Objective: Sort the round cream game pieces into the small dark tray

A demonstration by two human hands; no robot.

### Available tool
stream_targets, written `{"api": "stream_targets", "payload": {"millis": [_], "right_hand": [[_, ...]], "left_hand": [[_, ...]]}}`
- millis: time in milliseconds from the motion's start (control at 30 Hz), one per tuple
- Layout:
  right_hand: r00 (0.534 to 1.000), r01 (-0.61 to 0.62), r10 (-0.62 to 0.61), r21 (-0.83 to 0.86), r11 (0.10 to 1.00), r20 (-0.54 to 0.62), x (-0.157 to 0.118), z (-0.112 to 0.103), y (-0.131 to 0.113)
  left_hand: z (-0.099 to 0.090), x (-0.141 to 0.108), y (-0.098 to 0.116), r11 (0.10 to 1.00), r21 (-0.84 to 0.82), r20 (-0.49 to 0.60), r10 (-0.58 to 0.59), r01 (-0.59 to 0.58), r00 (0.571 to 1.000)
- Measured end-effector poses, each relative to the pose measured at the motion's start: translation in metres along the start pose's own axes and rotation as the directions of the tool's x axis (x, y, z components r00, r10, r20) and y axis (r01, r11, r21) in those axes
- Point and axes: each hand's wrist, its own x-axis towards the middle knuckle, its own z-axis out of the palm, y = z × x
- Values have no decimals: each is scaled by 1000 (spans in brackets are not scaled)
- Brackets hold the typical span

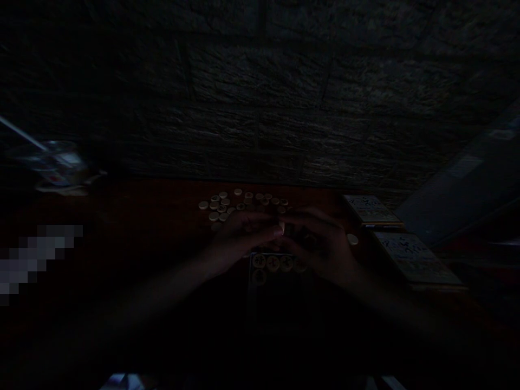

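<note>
The scene is very dark. My left hand (239,238) and my right hand (325,241) meet above the table's middle, with a small pale piece (281,228) pinched between their fingertips. Just below them, a shallow dark tray (280,309) holds several round pieces marked with characters, among them one at the top left corner (259,261). Behind my hands lies a loose spread of round pale pieces (214,205), some with visible markings. Part of that spread is hidden by my fingers.
One pale disc (352,239) lies right of my right hand. Two flat printed boxes (416,257) sit farther right. A clear cup with a straw (60,165) stands at the left. A stone-block wall (260,108) rises behind the reddish table (154,211).
</note>
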Motion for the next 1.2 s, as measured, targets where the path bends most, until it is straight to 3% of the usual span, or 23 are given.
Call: {"api": "stream_targets", "payload": {"millis": [367,633,800,967,1200], "right_hand": [[1000,15,-14,-17,1000,16,0,-1,0],[1000,28,-28,-21,999,13,1,-1,-1],[998,-61,61,5,998,-19,0,1,-3],[983,-182,180,154,971,23,-1,4,-1],[974,-221,226,277,935,12,1,4,-6]], "left_hand": [[1,0,-1,999,-51,-41,8,-10,999],[0,0,1,998,63,-78,7,-2,997],[3,-1,5,996,70,-73,57,-51,996],[1,-1,2,995,70,-116,82,-74,990],[5,-4,7,994,84,-155,82,-69,984]]}}
